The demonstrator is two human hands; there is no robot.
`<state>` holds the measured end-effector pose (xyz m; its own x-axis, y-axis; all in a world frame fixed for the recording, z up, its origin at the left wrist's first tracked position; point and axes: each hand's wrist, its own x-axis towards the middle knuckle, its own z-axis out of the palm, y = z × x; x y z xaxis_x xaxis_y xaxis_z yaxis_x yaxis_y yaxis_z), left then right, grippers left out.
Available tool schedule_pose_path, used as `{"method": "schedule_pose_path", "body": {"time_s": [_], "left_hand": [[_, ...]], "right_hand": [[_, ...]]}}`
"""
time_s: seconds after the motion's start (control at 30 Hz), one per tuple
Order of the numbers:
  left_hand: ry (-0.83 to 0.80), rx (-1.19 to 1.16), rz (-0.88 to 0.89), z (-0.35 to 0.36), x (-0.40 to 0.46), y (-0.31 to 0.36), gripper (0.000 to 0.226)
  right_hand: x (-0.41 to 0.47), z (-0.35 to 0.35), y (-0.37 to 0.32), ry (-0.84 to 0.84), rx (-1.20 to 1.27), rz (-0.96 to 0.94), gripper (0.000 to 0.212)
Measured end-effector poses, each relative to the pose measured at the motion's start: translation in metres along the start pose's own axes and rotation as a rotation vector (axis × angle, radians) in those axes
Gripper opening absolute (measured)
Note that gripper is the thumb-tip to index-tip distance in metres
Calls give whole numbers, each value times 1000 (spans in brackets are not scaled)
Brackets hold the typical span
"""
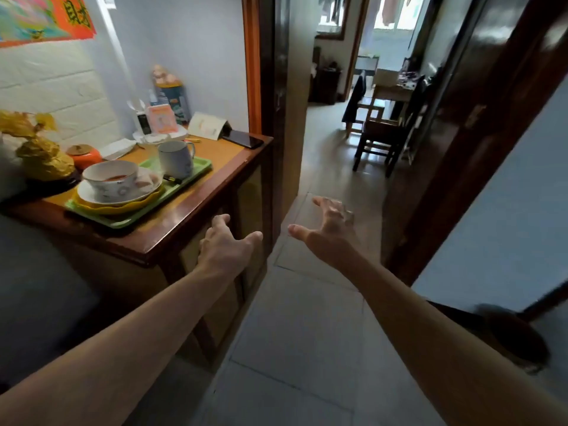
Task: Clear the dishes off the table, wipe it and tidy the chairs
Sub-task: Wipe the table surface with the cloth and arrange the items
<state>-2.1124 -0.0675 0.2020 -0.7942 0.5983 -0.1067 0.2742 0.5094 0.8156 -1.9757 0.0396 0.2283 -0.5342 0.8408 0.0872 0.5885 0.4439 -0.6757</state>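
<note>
Both hands are out in front with nothing in them: the left hand has its fingers spread and its grip loose, hovering just past the near corner of the desk, and the right hand is also spread and bare, over the floor of the passage.

The dishes are up and to the left of the left grip, gathered on a green tray on the desk: a bowl with some reddish leftover sits on a white plate, which is stacked on a yellow plate, and a pale mug stands at the tray's far end. My reading is that the collecting is done or nearly so, but the tray is not yet carried off.

Far ahead of the right grip, through the doorway, a wooden chair stands by another table. Whether that table is wiped I cannot tell; wiping and chair tidying look to be left.
</note>
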Motion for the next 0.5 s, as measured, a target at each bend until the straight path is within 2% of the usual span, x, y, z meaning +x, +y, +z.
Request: {"method": "schedule_pose_path", "body": {"time_s": [0.4,0.5], "left_hand": [[-559,85,506,48,-109,51,68],[-643,105,599,72,-157,67,65]], "right_hand": [[-176,-75,37,371,10,364,78],[-230,-98,47,475,-30,443,79]]}}
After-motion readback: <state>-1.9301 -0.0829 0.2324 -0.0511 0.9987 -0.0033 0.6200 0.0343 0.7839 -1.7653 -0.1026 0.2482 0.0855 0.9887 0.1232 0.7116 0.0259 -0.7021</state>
